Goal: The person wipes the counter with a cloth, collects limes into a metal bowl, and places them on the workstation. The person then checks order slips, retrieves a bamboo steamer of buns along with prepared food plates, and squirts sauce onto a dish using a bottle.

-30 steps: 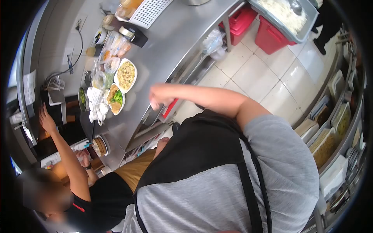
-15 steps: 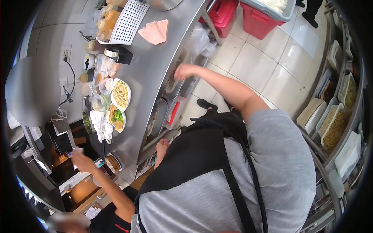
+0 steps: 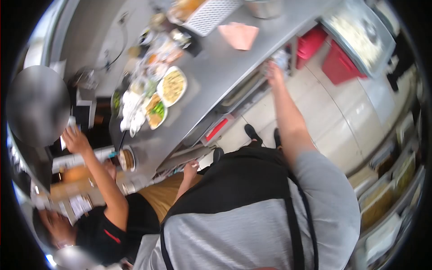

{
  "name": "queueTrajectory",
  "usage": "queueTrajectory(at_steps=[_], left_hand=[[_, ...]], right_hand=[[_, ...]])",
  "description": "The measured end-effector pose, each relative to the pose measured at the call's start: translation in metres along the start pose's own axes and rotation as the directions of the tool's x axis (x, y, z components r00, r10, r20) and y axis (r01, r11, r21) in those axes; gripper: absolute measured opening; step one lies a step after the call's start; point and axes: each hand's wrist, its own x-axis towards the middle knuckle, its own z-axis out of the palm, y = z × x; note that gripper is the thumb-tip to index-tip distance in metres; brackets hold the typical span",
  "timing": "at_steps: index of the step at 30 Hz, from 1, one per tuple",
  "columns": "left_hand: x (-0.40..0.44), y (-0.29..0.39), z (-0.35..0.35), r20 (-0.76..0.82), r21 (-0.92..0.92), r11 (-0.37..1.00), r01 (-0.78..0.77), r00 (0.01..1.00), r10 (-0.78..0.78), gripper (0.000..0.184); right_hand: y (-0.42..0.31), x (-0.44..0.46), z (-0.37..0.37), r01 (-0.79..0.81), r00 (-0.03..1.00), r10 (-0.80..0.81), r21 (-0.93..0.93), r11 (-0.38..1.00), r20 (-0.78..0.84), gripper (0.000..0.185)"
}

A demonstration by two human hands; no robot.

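My right hand (image 3: 275, 74) reaches out to the shelf under the counter, at a bundle of clear plastic bags (image 3: 282, 57). Blur hides its fingertips, so I cannot tell whether it grips the plastic. Close to my apron, my left hand (image 3: 191, 169) is closed with the fingers curled; a small pale spot shows at the fingers, too unclear to name. Up on the steel counter (image 3: 202, 74) sit a white dish of yellowish chopped food (image 3: 173, 86) and another white dish with green vegetables and browned pieces (image 3: 156, 110).
A folded pink cloth (image 3: 239, 35) and a white perforated basket (image 3: 211, 17) lie farther along the counter. A red bin (image 3: 339, 65) stands by a grey tub of white grains (image 3: 353, 38). At left, a co-worker's raised hand (image 3: 76, 140) holds something pale. Shelves (image 3: 387, 202) line the right.
My right arm has stretched farther out, its hand going from the shelf's trays to the plastic bags. The view has turned and shifted. The co-worker at left shows more fully.
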Motion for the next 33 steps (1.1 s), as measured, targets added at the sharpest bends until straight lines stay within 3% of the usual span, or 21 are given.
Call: queueTrajectory(at_steps=[1,3,5,6,7,8,10,13,15,17,18,19,21,24,26,27,28,29,30,32,33], left_hand=[[0.027,-0.05,0.015,-0.017,-0.193,0.98,0.049,0.998,-0.053,0.013],[0.024,0.026,-0.04,0.036,-0.502,0.829,0.248,0.963,-0.266,0.032],[0.034,0.056,-0.086,-0.095,-0.763,0.644,0.047,0.978,-0.184,0.025],[0.048,0.058,-0.11,-0.133,-0.82,0.572,-0.029,0.981,-0.14,0.022],[0.053,0.077,-0.14,-0.223,-0.845,0.515,-0.143,0.97,-0.097,0.024],[0.058,0.094,-0.17,-0.308,-0.837,0.503,-0.217,0.946,-0.104,0.026],[0.066,0.122,-0.223,-0.521,-0.716,0.589,-0.374,0.848,-0.095,0.031],[0.093,0.128,-0.293,-0.854,-0.138,0.842,-0.522,0.493,0.165,0.037],[0.082,0.144,-0.326,-0.903,0.122,0.898,-0.423,0.328,0.277,0.039],[0.105,0.12,-0.342,-0.849,0.21,0.949,-0.237,0.437,0.297,0.044],[0.108,0.11,-0.35,-0.675,0.033,0.983,-0.18,0.722,0.155,0.053],[0.132,0.082,-0.351,-0.526,0.128,0.973,-0.193,0.818,0.232,0.062],[0.148,0.064,-0.349,-0.1,0.342,0.94,0.0,0.994,0.036,0.061],[0.192,-0.023,-0.295,-0.021,0.407,0.913,0.019,1.0,-0.011,0.064],[0.177,-0.028,-0.275,0.327,0.318,0.946,0.064,0.929,-0.172,0.061],[0.173,-0.04,-0.265,0.336,0.309,0.949,0.054,0.928,-0.162,0.061],[0.17,-0.057,-0.256,0.362,-0.101,0.986,0.135,0.928,-0.09,0.059],[0.17,-0.069,-0.248,0.361,-0.49,0.848,0.203,0.932,-0.015,0.057],[0.162,-0.067,-0.252,0.371,-0.495,0.846,0.2,0.929,-0.002,0.057],[0.136,-0.048,-0.279,0.433,-0.796,0.595,0.108,0.789,0.435,0.037],[0.133,-0.051,-0.279,0.443,-0.798,0.592,0.115,0.778,0.446,0.037]], right_hand=[[0.016,0.041,-0.024,0.072,0.997,-0.071,-0.009,0.997,0.042,0.032],[-0.017,0.007,-0.031,0.138,0.986,-0.15,-0.147,0.979,-0.07,0.019],[-0.02,0.082,-0.113,0.084,0.996,-0.08,-0.297,0.951,0.026,0.029],[-0.047,0.01,-0.072,0.134,0.966,-0.185,-0.264,0.955,-0.179,0.028],[-0.055,0.011,-0.087,0.158,0.985,-0.164,-0.107,0.982,-0.05,0.03],[-0.059,0.042,-0.127,0.137,0.985,-0.133,-0.039,0.99,0.106,0.031],[-0.078,0.026,-0.139,0.16,0.983,-0.156,0.043,0.986,-0.093,0.03],[-0.11,-0.028,-0.134,0.141,0.977,-0.129,0.06,0.988,-0.169,0.037],[-0.122,-0.044,-0.138,0.165,0.972,-0.15,0.072,0.984,-0.183,0.037],[-0.134,-0.057,-0.137,0.191,0.963,-0.171,0.081,0.978,-0.207,0.037],[-0.135,-0.063,-0.133,0.219,0.955,-0.191,0.104,0.97,-0.229,0.035],[-0.133,-0.072,-0.131,0.245,0.944,-0.208,0.123,0.962,-0.255,0.034],[-0.129,-0.082,-0.12,0.251,0.947,-0.217,0.124,0.96,-0.238,0.033],[-0.115,-0.092,-0.086,0.25,0.96,-0.229,0.128,0.96,-0.159,0.031],[-0.104,-0.104,-0.052,0.252,0.965,-0.24,0.116,0.961,-0.104,0.03],[-0.099,-0.11,-0.031,0.24,0.971,-0.238,0.108,0.965,-0.036,0.03],[-0.092,-0.119,-0.007,0.231,0.971,-0.235,0.101,0.968,0.032,0.031],[-0.084,-0.138,0.027,0.249,0.965,-0.254,0.081,0.965,0.066,0.03],[-0.075,-0.155,0.059,0.266,0.957,-0.271,0.058,0.962,0.1,0.03],[-0.06,-0.161,0.094,0.242,0.95,-0.242,0.024,0.97,0.195,0.029],[-0.051,-0.165,0.111,0.225,0.952,-0.22,-0.001,0.974,0.213,0.028]])
